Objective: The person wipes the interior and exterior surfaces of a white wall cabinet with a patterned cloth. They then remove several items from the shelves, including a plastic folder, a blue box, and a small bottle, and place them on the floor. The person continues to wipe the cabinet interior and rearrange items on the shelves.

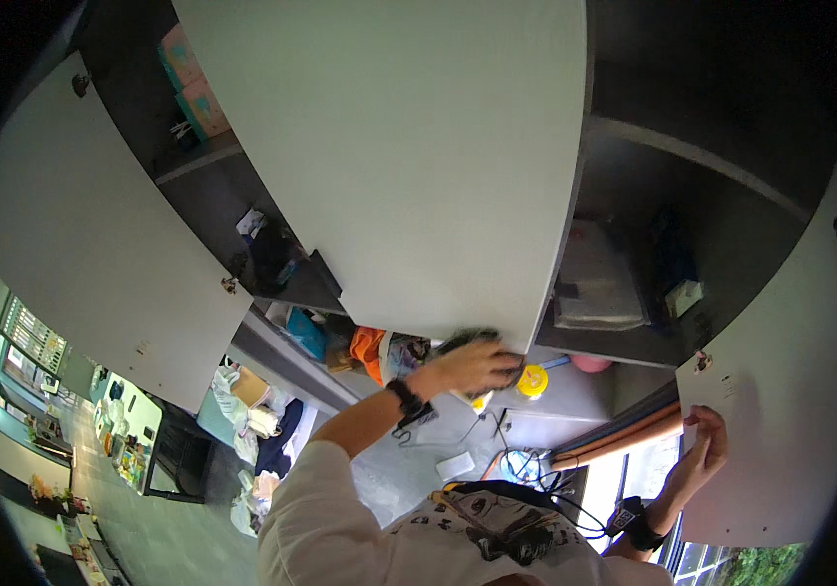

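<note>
My left hand (473, 366), with a black band on its wrist, is at the lower edge of a white cabinet door panel (418, 161). It grips a dark, soft-looking item (468, 337), blurred and partly hidden by the fingers, so its kind is unclear. A jar with a yellow lid (533, 381) stands just right of that hand. My right hand (708, 443), wearing a black watch, is raised by the near edge of the swung-out right cabinet door (770, 454). Its fingers are loosely curled with nothing visible in them.
Left, another cabinet door (103, 227) stands swung out. Pink boxes (202, 106) fill one shelf; a clear plastic container (601, 293) sits on the right shelf. Below are an orange cloth or bag (367, 351), dark cables (536, 480), several bags (246, 395) and a black chair (180, 454).
</note>
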The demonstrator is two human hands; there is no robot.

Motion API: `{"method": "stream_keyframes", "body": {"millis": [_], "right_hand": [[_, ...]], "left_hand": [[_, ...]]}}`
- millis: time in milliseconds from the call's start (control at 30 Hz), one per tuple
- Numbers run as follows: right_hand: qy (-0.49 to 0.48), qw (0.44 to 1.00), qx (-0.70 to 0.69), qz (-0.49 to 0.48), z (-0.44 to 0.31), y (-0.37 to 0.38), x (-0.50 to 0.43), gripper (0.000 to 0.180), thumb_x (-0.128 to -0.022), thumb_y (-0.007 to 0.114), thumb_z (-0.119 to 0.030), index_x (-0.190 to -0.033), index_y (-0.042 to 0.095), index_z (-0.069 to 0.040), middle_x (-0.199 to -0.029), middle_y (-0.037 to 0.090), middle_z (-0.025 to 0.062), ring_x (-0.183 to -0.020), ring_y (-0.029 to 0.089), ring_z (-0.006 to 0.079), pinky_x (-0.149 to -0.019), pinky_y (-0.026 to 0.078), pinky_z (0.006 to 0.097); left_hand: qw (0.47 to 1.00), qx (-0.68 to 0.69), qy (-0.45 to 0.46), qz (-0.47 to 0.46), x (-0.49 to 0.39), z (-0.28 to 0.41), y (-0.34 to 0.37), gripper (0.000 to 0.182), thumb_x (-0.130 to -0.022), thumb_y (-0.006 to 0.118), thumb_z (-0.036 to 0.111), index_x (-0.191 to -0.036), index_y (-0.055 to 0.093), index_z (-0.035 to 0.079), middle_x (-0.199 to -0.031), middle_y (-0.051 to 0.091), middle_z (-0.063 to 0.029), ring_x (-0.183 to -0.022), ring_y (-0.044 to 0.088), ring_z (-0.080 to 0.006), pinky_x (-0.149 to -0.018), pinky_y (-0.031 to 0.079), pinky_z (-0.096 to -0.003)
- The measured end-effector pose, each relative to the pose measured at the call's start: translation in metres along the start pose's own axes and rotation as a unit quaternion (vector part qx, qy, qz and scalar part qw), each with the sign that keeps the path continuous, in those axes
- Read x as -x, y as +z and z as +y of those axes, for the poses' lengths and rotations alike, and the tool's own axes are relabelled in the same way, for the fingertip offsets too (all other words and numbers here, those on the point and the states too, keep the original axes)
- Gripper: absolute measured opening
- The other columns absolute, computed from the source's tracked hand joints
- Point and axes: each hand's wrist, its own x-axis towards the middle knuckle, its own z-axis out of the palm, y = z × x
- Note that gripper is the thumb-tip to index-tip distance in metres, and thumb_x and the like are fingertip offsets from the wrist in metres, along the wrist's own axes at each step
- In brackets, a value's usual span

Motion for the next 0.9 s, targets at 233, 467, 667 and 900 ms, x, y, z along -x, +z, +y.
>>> {"method": "stream_keyframes", "body": {"millis": [233,467,667,900], "right_hand": [[0.005,0.999,0.041,0.021,-0.001,0.005,-0.002,0.018,-0.086,0.049,-0.01,-0.085,0.062,0.002,-0.081,0.061,0.0087,-0.074,0.055,0.0167,-0.068,0.043,0.0298],[0.018,0.997,-0.07,0.001,-0.006,0.013,-0.004,0.025,-0.089,0.053,-0.015,-0.093,0.064,0.007,-0.086,0.065,0.0128,-0.076,0.06,0.0208,-0.071,0.05,0.0315],[0.028,0.997,-0.067,0.013,-0.012,0.004,-0.01,0.023,-0.088,0.049,-0.011,-0.092,0.063,0.006,-0.09,0.063,0.0126,-0.079,0.058,0.02,-0.073,0.049,0.0311],[0.033,0.998,0.008,0.057,-0.007,-0.015,-0.018,0.021,-0.089,0.049,-0.011,-0.092,0.063,0.005,-0.089,0.063,0.0132,-0.079,0.058,0.0222,-0.075,0.047,0.0357]], "left_hand": [[0.914,0.048,-0.169,0.365,0.079,-0.037,-0.134,0.05,-0.056,0.075,0.019,-0.104,0.063,0.012,-0.125,0.052,-0.0144,-0.107,0.054,-0.0351,-0.091,0.043,-0.0489],[0.605,-0.256,-0.346,0.67,0.13,-0.147,-0.289,0.052,-0.08,0.061,0.009,-0.127,0.042,0.004,-0.126,0.037,-0.0184,-0.118,0.039,-0.0352,-0.096,0.033,-0.0482],[0.638,-0.394,-0.281,0.6,0.116,-0.2,-0.34,0.051,-0.079,0.063,0.01,-0.126,0.046,0.005,-0.128,0.035,-0.0253,-0.122,0.035,-0.0414,-0.098,0.031,-0.0527],[0.527,-0.545,-0.314,0.571,0.097,-0.271,-0.509,0.058,-0.076,0.068,0.016,-0.127,0.044,0.002,-0.127,0.036,-0.0306,-0.11,0.041,-0.0467,-0.096,0.034,-0.0529]]}}
